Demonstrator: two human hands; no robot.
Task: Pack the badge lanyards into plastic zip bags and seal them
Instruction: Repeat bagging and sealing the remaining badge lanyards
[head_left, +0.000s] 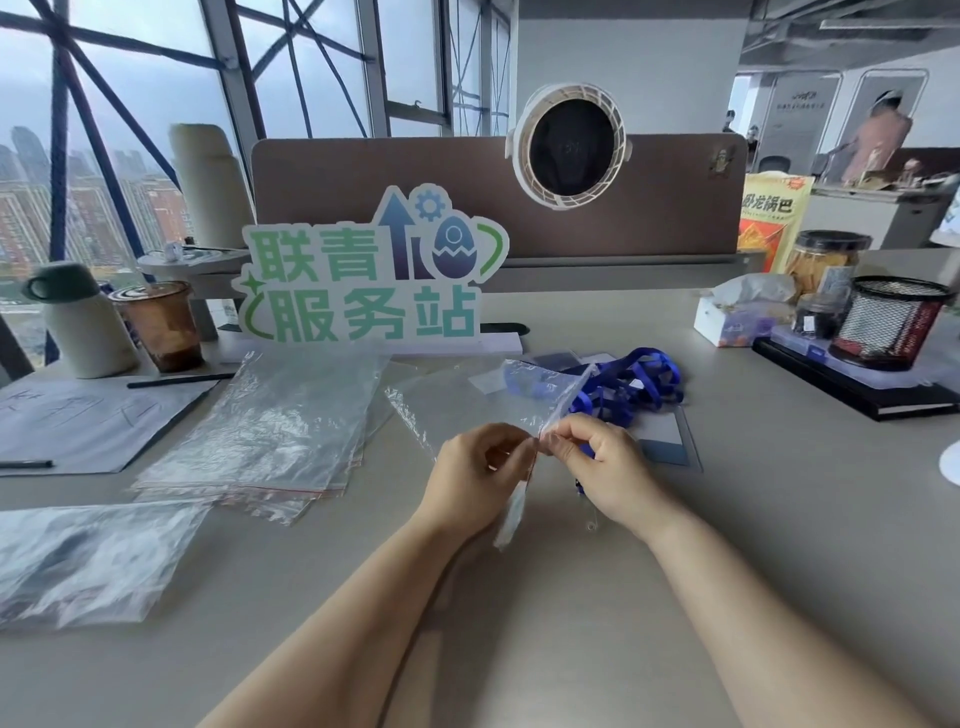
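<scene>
A clear plastic zip bag (467, 400) is held up over the desk's middle, its red-striped mouth toward me. My left hand (475, 475) pinches one lip of the mouth. My right hand (605, 467) pinches the other lip and also has a blue lanyard strap curled under its fingers; a small clear clip hangs below it. A heap of blue badge lanyards (631, 389) lies just behind the bag, on flat card holders. A stack of empty zip bags (270, 431) lies to the left. A filled bag (83, 561) rests at the near left.
A cut-out sign (363, 275) stands behind the bags. Left of it are a coffee cup (161, 325), a white flask (80, 319) and papers with pens. On the right stand a tissue box (743, 317), a mesh pen cup (891, 322) and a black notebook (857, 389).
</scene>
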